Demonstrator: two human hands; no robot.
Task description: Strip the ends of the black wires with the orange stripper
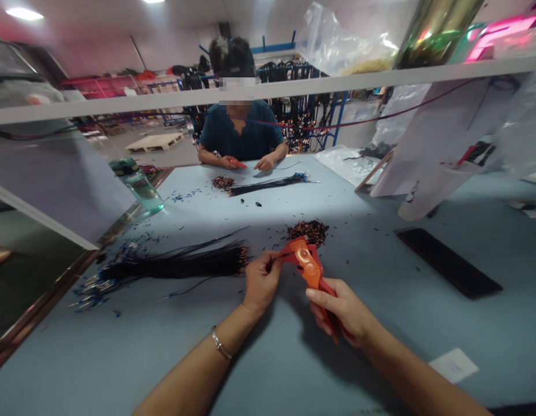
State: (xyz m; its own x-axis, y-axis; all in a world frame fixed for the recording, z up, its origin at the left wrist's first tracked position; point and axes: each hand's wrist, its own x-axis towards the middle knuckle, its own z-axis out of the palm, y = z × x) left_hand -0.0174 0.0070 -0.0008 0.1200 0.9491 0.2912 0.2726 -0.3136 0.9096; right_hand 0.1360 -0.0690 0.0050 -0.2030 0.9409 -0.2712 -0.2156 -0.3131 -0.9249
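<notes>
White card [454, 366] lies near right on the desk [121, 364]. Right hand [350, 312]: fingers closed round the orange stripper [309, 266], centre. Left hand [261, 284]: fingers pinched together at its head, contents unclear. Scraps [313, 231] beyond and coppery ends on the left wire bundle [190, 263] suggest much done; remainder undetermined.

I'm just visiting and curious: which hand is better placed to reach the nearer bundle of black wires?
Likely the left hand: it is beside the bundle, though its fingertips are at the head of the orange-and-red tool. The right hand is farther away, wrapped around that tool.
</notes>
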